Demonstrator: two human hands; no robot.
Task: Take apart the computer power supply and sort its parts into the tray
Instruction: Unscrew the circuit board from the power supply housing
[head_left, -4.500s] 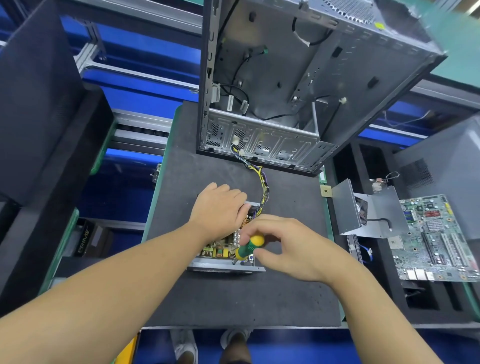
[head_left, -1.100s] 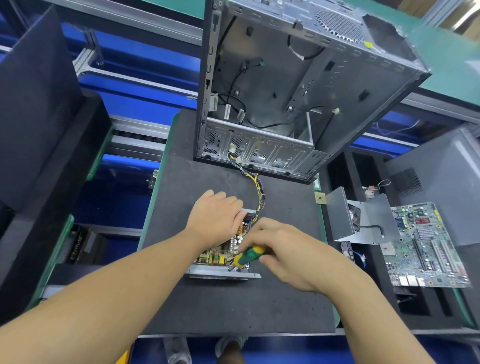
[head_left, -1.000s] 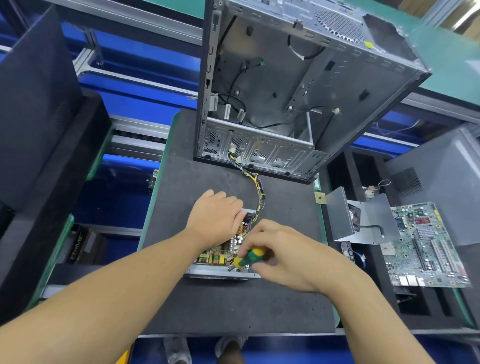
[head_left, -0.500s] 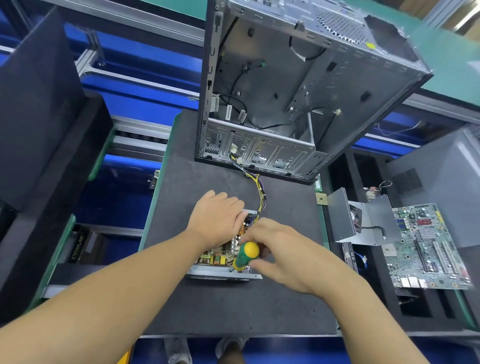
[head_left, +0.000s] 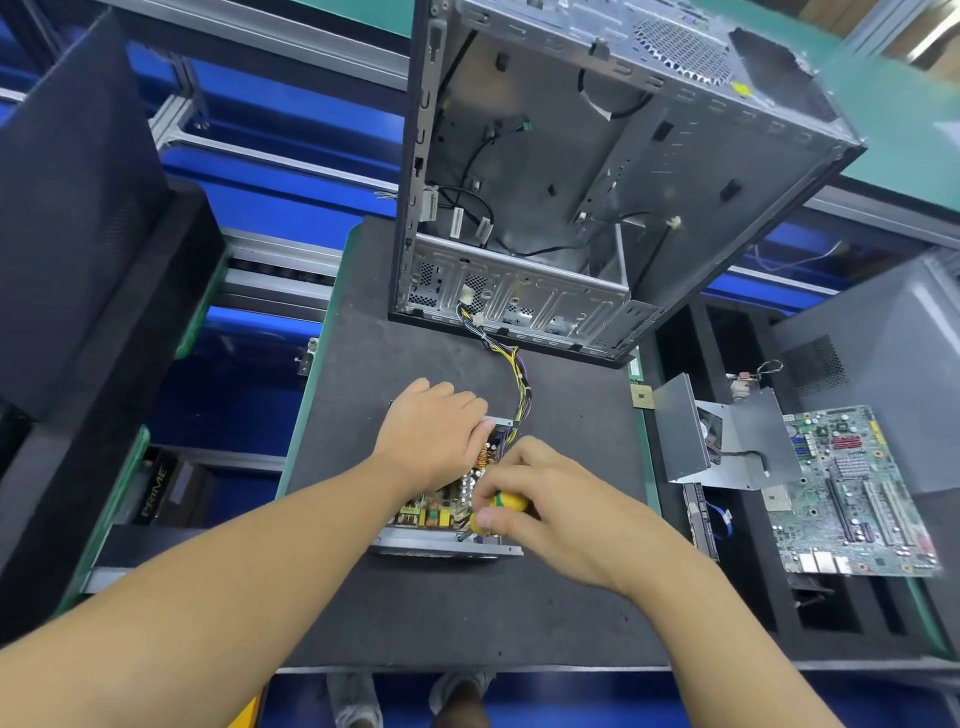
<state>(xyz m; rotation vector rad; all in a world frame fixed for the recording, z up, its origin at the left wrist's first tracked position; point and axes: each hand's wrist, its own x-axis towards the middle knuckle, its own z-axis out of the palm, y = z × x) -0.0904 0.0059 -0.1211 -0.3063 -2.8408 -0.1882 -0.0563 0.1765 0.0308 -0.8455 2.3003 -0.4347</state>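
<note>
The opened power supply (head_left: 441, 543) lies on the dark mat in front of me, its circuit board with coils and yellow parts exposed. My left hand (head_left: 431, 436) lies flat over its far left part, pressing it down. My right hand (head_left: 540, 504) grips a yellow and green screwdriver (head_left: 501, 512), whose tip points down into the near right corner of the supply. A bundle of yellow and black wires (head_left: 514, 374) runs from the supply up to the computer case.
The empty computer case (head_left: 597, 182) stands open at the back of the mat (head_left: 467, 613). To the right, a black foam tray (head_left: 769, 618) holds a metal cover with a fan (head_left: 727, 441) and a green motherboard (head_left: 852, 493). Black foam panels stand at the left.
My right hand has turned the screwdriver handle back and forth in place. My left hand has stayed on the power supply. The view has shifted slightly.
</note>
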